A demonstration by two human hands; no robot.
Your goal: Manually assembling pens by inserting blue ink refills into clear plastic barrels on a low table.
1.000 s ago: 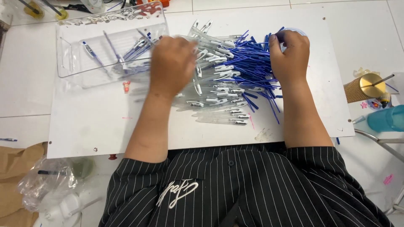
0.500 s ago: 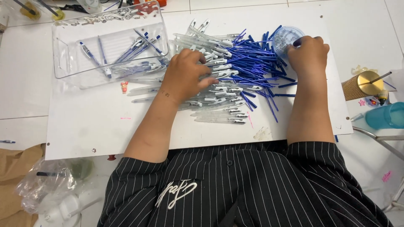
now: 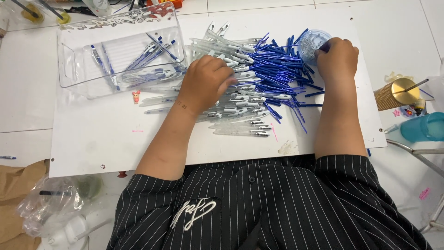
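The left hand lies palm down, fingers curled, on a heap of clear plastic pen barrels and thin blue ink refills in the middle of the white board covering the bench. The right hand, well apart from it, rests at a small round clear tub near the board's far right corner; I cannot tell what its fingers grip. A clear rectangular plastic tray holding a few pens sits at the far left corner.
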